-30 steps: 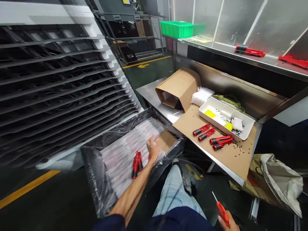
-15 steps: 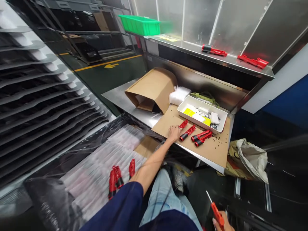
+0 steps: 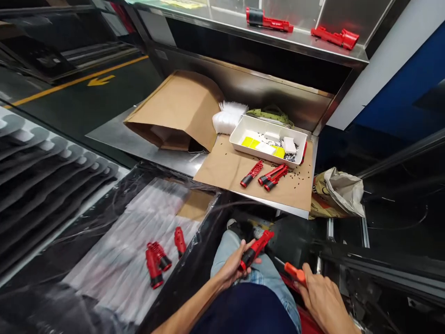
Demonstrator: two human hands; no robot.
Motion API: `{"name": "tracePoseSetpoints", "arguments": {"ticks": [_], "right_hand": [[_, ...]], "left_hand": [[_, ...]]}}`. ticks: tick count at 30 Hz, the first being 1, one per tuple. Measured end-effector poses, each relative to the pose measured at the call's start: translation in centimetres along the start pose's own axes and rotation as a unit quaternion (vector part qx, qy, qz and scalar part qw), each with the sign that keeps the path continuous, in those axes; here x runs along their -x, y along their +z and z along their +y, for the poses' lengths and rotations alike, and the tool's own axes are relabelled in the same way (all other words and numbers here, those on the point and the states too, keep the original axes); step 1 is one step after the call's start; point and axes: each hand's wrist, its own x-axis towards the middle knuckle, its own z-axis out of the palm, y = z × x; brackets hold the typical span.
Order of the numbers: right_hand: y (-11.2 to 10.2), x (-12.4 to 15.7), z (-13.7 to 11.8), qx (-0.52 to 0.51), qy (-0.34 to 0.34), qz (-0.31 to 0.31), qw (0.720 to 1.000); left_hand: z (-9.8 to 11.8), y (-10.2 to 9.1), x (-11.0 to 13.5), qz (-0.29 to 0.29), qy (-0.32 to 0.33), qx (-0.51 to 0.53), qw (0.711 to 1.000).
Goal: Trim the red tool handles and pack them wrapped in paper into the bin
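Note:
My left hand point(image 3: 233, 266) is closed round a red and black plastic part point(image 3: 255, 249), held over my lap. My right hand point(image 3: 321, 297) grips an orange-handled tool point(image 3: 295, 272) just to the right of it. On the cardboard sheet point(image 3: 222, 169) on the steel bench lie three more red parts point(image 3: 264, 174), ahead of my hands. To my left, a plastic-lined bin point(image 3: 114, 260) holds white packing sheets with three red parts point(image 3: 162, 254) lying on them.
A white tray point(image 3: 239, 134) with yellow and white bits sits behind the red parts, beside a tipped brown paper bag point(image 3: 177, 109). Two red parts point(image 3: 299, 27) rest on the upper steel shelf. Stacked black trays point(image 3: 38, 171) stand at left. A crumpled sack point(image 3: 335, 192) lies at right.
My left hand picked a red part off the cardboard and drew it back to my lap. My right hand with the orange tool rose towards it. The view tilted down and right.

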Motion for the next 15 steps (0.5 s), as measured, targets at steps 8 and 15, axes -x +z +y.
{"name": "tracePoseSetpoints", "arguments": {"ticks": [8, 15], "right_hand": [[-5.4, -1.4, -1.2, -0.026, 0.006, -0.104, 0.994], [-6.6, -2.4, 0.5, -0.03, 0.031, -0.113, 0.993]], "left_hand": [[-0.5, -0.1, -0.1, 0.0, 0.026, -0.023, 0.999], [-0.5, -1.9, -0.5, -0.011, 0.031, -0.042, 0.999]]}}
